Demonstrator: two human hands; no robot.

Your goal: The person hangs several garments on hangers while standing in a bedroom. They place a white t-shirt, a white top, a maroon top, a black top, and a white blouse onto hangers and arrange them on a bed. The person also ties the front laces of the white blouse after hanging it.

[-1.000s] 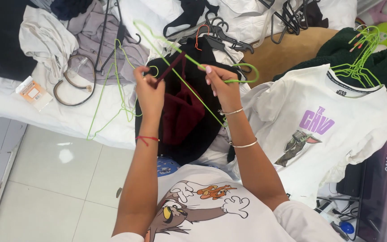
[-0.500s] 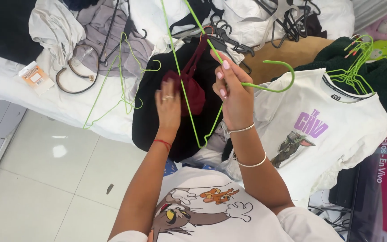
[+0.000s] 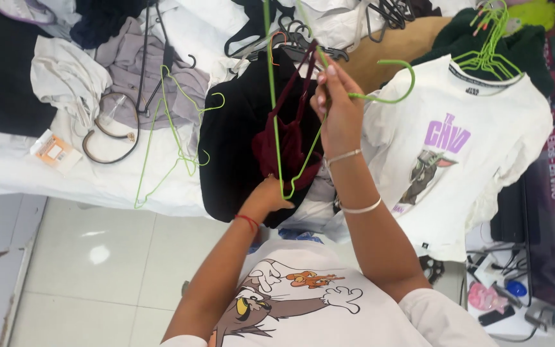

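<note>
Green wire hanger (image 3: 276, 115) raised upright over a black garment (image 3: 229, 148), right hand (image 3: 336, 109) pinching its neck beside the hook, dark red top (image 3: 287, 138) hanging from it, left hand (image 3: 271, 196) below, fingers hidden under the fabric, grip unclear, white printed T-shirt (image 3: 457, 148) to the right.

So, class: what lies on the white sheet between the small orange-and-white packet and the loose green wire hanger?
In the head view, a dark hoop-shaped band lies between the packet and the loose green hanger, on the white sheet.
</note>
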